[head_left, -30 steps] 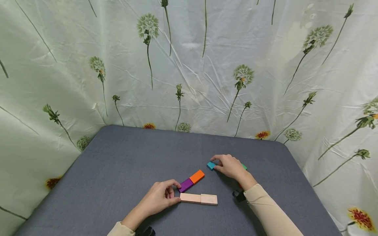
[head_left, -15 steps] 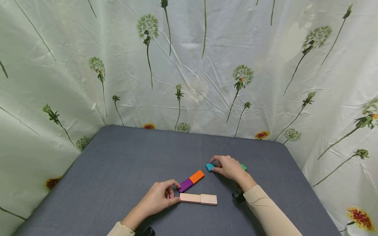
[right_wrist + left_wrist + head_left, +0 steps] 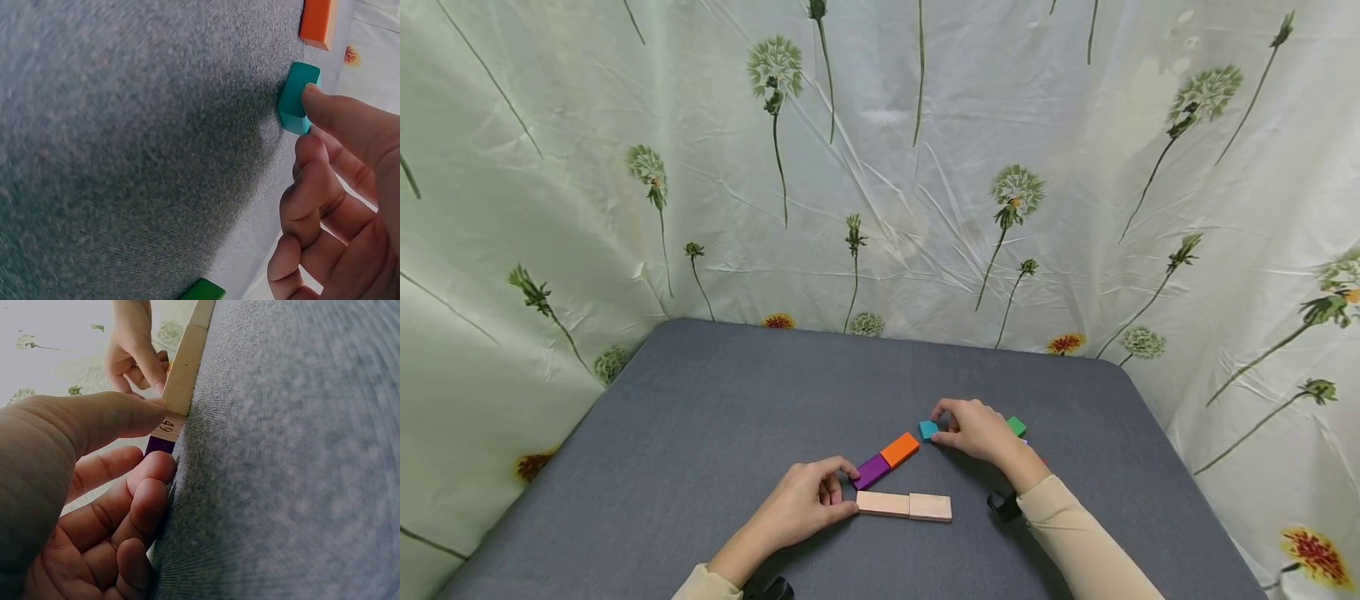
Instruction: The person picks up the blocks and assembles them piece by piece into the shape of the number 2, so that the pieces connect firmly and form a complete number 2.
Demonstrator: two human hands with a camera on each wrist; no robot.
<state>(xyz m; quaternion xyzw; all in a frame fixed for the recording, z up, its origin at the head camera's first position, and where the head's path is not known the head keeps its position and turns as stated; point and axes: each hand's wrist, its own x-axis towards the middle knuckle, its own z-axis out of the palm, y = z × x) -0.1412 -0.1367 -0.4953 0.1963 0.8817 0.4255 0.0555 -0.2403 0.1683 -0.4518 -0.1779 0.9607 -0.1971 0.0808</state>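
Head view: right hand (image 3: pixel 976 431) pinches teal block (image 3: pixel 928 429); left hand (image 3: pixel 805 502) pinches purple block (image 3: pixel 872 471).

Grey fabric-covered table (image 3: pixel 737 400) with rounded far corners, pale green creased curtain (image 3: pixel 925 167) hanging behind the table and wrapping both its sides, printed dandelion heads, thin stems, small red-yellow flowers, even diffuse light
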